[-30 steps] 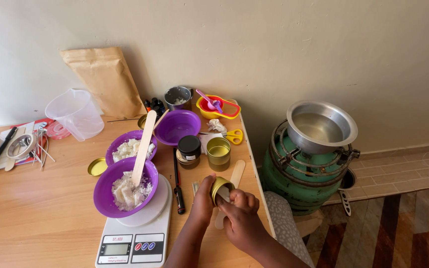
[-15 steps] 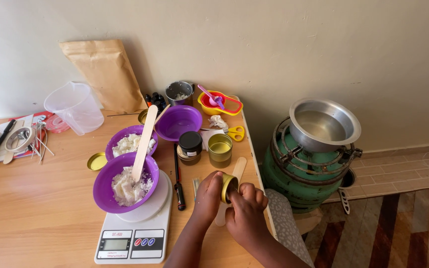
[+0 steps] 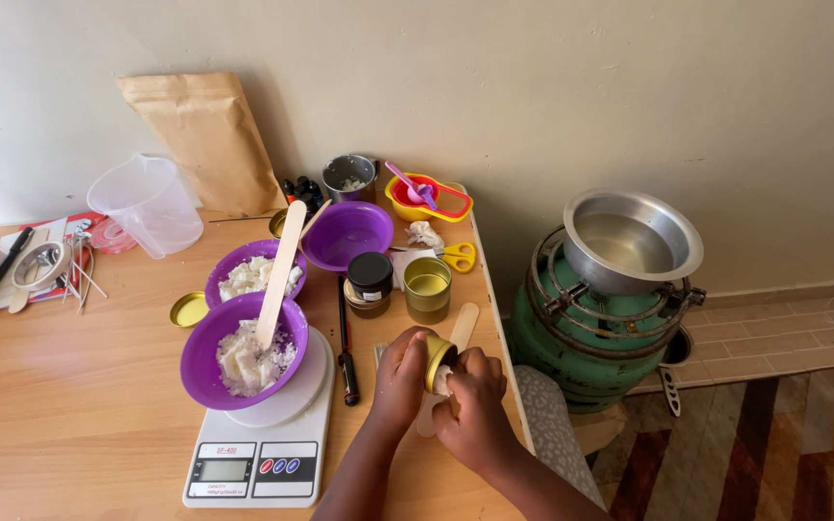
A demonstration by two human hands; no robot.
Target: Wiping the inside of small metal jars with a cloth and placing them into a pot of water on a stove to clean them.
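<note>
The left hand [image 3: 400, 371] closes around a small gold tin [image 3: 435, 360] tipped on its side, mouth facing right, where the right hand [image 3: 475, 410] presses something white inside, above the table [image 3: 69, 405].

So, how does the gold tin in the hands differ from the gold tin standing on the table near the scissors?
The gold tin in the hands is tipped on its side, while the gold tin on the table stands upright. The left hand grips the held one and the right hand presses something white into its mouth; the standing one is untouched, with nothing white showing inside. It also looks taller. Both are round, gold metal and lidless.
</note>
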